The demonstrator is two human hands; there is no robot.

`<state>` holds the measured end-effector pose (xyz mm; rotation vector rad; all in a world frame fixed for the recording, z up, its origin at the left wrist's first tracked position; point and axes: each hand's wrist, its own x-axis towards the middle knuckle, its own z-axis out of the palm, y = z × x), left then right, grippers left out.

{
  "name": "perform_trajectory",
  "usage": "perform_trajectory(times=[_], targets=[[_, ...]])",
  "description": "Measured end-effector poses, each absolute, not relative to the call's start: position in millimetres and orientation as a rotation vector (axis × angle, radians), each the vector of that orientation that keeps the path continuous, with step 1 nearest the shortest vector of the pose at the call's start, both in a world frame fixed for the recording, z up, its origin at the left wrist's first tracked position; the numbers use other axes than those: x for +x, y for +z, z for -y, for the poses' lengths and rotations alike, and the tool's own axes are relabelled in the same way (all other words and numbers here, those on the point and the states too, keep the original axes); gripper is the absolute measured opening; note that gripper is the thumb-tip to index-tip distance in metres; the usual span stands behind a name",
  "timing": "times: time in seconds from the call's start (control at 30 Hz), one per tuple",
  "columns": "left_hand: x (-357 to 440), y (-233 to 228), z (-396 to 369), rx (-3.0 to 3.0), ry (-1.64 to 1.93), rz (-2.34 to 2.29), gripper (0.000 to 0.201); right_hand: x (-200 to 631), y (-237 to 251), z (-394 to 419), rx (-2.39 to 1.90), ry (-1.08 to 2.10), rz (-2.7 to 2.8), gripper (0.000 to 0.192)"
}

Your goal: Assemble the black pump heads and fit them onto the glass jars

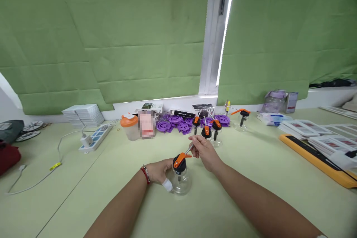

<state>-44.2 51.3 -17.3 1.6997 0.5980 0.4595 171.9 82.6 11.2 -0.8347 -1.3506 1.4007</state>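
Observation:
My left hand (158, 171) wraps around a small clear glass bottle (181, 183) standing on the pale green table (117, 193); the thumb wears a white bandage and the wrist a red bracelet. The bottle has a black cap with an orange lever top (180, 160). My right hand (203, 150) pinches the thin metal nozzle (189, 151) that sticks out of that cap. Behind my hands stand three more bottles of the same kind (206, 131), and another one (243, 117) is farther right.
Purple plastic discs (178, 123) lie at the back by the wall. An orange-lidded cup (129, 126) and a power strip (96, 137) with a cable sit at the left. Trays of white cards (304, 126) and a yellow-edged board (318, 160) fill the right side.

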Motion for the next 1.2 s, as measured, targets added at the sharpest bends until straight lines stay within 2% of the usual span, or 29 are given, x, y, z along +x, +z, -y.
perform_trajectory(times=[0.1,0.2,0.33,0.43,0.6,0.67,1.0,1.2], targets=[[-48,-17,-49,1.579,0.496,-0.58,0.072,161,14,-91,-0.811,1.483,1.228,0.037],[-50,-18,-49,1.348,0.746,-0.598,0.076,153,15,-100,-0.848,1.508,1.16,0.038],[-45,-13,-50,1.088,1.128,-0.676,0.068,142,5,-113,-0.933,1.608,1.113,0.04],[-40,-13,-52,0.962,1.265,-0.835,0.07,135,-9,-120,-0.971,1.65,1.118,0.041],[-33,-23,-57,0.817,1.284,-0.972,0.038,135,-27,-122,-1.096,1.619,1.093,0.04],[-29,-26,-58,0.786,1.273,-0.981,0.032,142,-30,-123,-1.166,1.607,1.117,0.038],[-4,-28,-61,0.783,1.225,-0.935,0.031,182,-36,-137,-1.304,1.709,1.293,0.042],[-6,-28,-63,0.772,1.236,-0.969,0.031,176,-46,-135,-1.146,1.591,1.265,0.031]])
